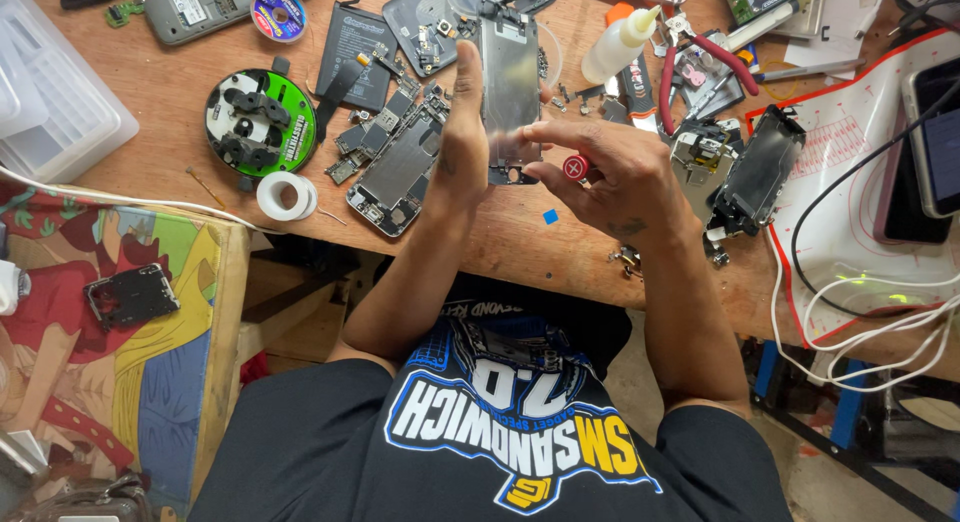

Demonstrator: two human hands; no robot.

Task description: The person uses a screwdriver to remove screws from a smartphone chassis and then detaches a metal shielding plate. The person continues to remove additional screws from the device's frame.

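Your left hand (462, 147) clamps the bare phone frame (509, 82) upright above the worktop (180, 102); your right hand (610, 172) pinches a red-capped driver (575, 168) at its lower end. Keep the frame steady and the driver square. Left of the frame, the clear plastic tray (55, 92) looks empty.

Your wooden table (520, 244) carries an opened phone body (395, 172), a flat black battery (352, 47), a green round holder (262, 122), a white tape roll (286, 195), a glue bottle (620, 44), red-handled pliers (705, 62) and a white work mat (850, 182).
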